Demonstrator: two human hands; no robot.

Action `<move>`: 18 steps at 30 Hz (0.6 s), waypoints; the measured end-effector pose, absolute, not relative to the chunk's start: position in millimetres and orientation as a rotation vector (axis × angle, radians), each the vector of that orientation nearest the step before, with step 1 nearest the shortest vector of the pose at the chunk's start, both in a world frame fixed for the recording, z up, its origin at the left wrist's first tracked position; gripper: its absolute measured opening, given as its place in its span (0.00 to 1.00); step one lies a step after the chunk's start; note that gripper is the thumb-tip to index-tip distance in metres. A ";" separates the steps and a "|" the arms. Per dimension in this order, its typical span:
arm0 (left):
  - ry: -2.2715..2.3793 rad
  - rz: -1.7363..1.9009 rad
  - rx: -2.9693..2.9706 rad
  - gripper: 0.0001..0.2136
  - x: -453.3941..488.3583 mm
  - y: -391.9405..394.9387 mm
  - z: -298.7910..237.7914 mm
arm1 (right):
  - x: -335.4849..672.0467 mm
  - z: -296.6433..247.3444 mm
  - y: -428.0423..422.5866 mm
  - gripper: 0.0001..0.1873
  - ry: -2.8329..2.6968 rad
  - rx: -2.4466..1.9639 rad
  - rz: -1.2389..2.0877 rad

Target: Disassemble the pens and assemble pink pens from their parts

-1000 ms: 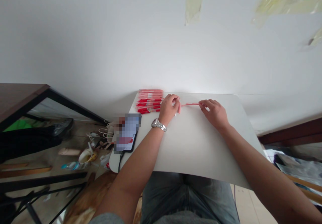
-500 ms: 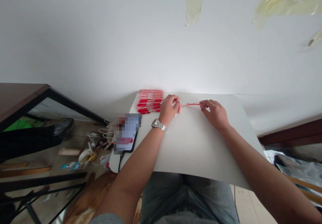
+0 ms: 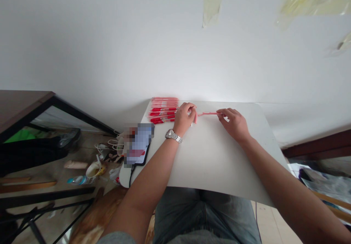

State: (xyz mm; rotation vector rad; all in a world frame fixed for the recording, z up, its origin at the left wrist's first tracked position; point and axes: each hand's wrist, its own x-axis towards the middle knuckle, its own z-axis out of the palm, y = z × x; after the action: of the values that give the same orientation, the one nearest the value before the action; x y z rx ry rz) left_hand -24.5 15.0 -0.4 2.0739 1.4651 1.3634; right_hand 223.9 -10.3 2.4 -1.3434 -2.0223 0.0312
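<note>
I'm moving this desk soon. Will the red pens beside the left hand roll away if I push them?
Probably yes: the red pens look slim and round, so a single one could roll. Packed side by side near the left hand, they may slide together first. The smooth-looking white tabletop likely gives little grip.

Pens (image 3: 163,110) at the table's (image 3: 219,160) far edge, a smartphone (image 3: 138,145) on its left edge

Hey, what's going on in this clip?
A person at a white table is working with both hands: the right hand pinches a slender pink pen in its fingers, and the left hand grips a short pink piece. A row of red pens lies beyond the left hand, near a phone.
</note>
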 end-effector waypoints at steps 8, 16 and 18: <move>1.479 1.354 2.071 0.06 -24.5 15.2 -0.9 | 223.7 3.0 -10.1 0.11 -2.011 -1.341 0.036; 1.478 1.345 2.074 0.06 -24.6 15.8 -1.3 | 223.4 3.2 -10.5 0.12 -2.027 -1.354 0.058; 1.482 1.343 2.074 0.06 -24.8 16.1 -1.6 | 223.5 2.9 -10.2 0.12 -2.044 -1.356 0.061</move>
State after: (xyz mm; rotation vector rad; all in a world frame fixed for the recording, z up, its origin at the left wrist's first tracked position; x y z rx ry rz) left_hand -24.8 16.1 -1.6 2.0739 1.4817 1.3430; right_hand 223.5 -10.2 2.9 -1.3562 -2.0440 0.0608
